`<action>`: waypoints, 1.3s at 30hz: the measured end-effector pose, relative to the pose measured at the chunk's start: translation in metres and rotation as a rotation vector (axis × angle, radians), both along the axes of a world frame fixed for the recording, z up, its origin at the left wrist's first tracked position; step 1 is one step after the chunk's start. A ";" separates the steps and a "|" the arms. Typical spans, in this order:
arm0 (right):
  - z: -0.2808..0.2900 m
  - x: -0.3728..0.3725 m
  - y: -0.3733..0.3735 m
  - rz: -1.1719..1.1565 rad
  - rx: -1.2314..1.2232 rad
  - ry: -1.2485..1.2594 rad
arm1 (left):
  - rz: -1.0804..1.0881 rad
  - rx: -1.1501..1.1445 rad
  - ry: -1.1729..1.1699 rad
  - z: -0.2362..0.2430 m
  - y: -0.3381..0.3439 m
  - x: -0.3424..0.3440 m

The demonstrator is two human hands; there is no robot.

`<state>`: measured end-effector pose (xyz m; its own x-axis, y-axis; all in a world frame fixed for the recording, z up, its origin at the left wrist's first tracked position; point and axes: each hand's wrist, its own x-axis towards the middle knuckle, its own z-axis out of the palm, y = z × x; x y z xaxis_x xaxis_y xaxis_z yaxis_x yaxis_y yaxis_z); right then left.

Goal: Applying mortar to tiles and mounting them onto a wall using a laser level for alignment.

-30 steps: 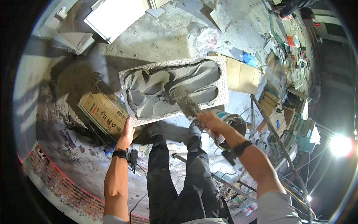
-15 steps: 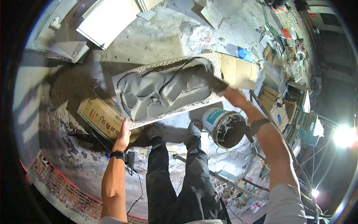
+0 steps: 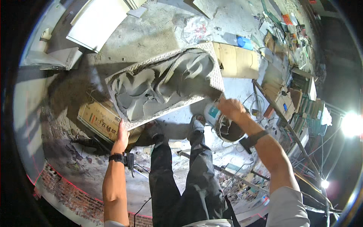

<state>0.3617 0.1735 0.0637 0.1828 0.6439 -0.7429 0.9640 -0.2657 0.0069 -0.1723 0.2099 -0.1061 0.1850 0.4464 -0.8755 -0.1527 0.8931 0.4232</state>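
Note:
A large tile [image 3: 217,70] lies back side up, its textured back coated with thick grey mortar [image 3: 149,81] spread in uneven ridges. My left hand [image 3: 121,136] grips the tile's near left corner, thumb up along the edge. Closed round the handle of a trowel [image 3: 208,91], my right hand [image 3: 231,109] is over the tile's near right edge. The trowel's blade is blurred by motion and lies in the mortar; my fingers hide its handle. Below my right hand stands a white and teal bucket [image 3: 212,112], grey mortar smeared inside, its rim partly covered by my hand and forearm.
A printed cardboard box [image 3: 99,120] sits under the tile's left end, and flat cardboard [image 3: 239,62] lies beyond its right end. White panels [image 3: 99,24] lie at the far left. Rubble, a pole [image 3: 281,113] and stacked boxes [image 3: 280,100] fill the right. A bright lamp [image 3: 351,125] shines there.
My right hand and the trowel have moved slightly left and nearer, over the bucket's rim. The mortar at the tile's right end now shows fresh curved ridges. My left hand keeps its corner grip.

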 end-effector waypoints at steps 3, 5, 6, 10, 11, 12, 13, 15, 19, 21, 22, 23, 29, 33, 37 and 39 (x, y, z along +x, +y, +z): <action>0.003 0.028 -0.004 -0.158 0.059 0.057 | -0.057 0.060 0.049 -0.006 -0.007 -0.009; 0.009 0.033 -0.016 -0.824 -0.022 0.363 | -0.098 0.078 0.085 -0.004 -0.003 -0.008; 0.012 0.025 -0.026 -1.199 -0.077 0.480 | -0.114 0.088 -0.005 0.000 0.000 -0.006; 0.012 -0.056 -0.051 -1.665 -0.071 0.822 | -0.094 0.034 0.012 0.019 0.010 0.009; 0.009 -0.078 -0.049 -1.652 -0.133 0.919 | -0.096 0.070 -0.027 0.023 0.010 0.011; 0.004 -0.102 -0.046 -1.623 -0.213 0.986 | -0.116 0.090 -0.031 0.026 0.012 0.012; -0.001 -0.131 -0.044 -1.624 -0.252 1.034 | -0.066 0.058 -0.023 0.027 0.012 0.013; -0.012 -0.178 -0.039 -1.630 -0.283 1.114 | 0.072 -0.034 -0.087 0.026 0.012 0.011; -0.023 -0.230 -0.035 -1.560 -0.370 1.111 | 0.045 0.003 0.014 0.019 0.010 0.003; -0.027 -0.250 -0.033 -1.445 -0.378 1.141 | -0.114 0.070 0.053 0.018 0.011 -0.001; -0.029 -0.259 -0.031 -1.395 -0.369 1.102 | -0.097 0.061 -0.002 0.019 0.011 -0.002; -0.030 -0.266 -0.029 -1.366 -0.360 1.140 | -0.110 0.056 -0.011 0.021 0.011 -0.003; -0.009 -0.268 -0.011 -1.191 -0.356 1.002 | 0.028 -0.010 -0.125 0.030 0.011 -0.002; 0.016 -0.254 0.020 -0.947 -0.300 0.896 | 0.086 -0.042 -0.158 0.028 0.009 -0.007; 0.010 -0.259 0.062 -0.989 -0.289 0.870 | 0.077 -0.042 -0.193 0.017 0.004 -0.013; 0.005 -0.264 0.072 -0.992 -0.320 0.945 | 0.094 -0.032 -0.196 0.013 0.001 -0.015</action>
